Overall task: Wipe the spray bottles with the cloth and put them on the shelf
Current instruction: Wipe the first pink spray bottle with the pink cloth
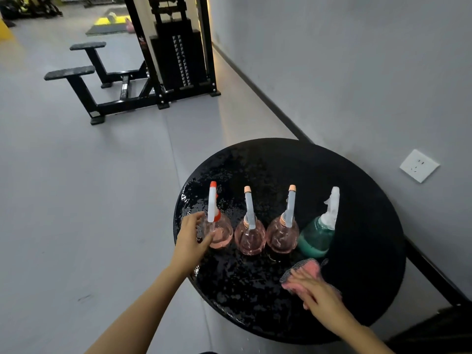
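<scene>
Left grip [190, 236] on leftmost pink spray bottle [218, 232], right grip [316, 295] on cloth [305, 270].
Your left grip curls round its body, bottle upright near the worktop's [370, 226] left edge. The cloth sits right and nearer you, under your flat, released right grip.

Your left forearm [143, 302] and right forearm [357, 333] show bare, slim and narrow at the wrist. Your left hand [190, 238] and right hand [316, 295] are bare too — finer detail is blurred.
</scene>
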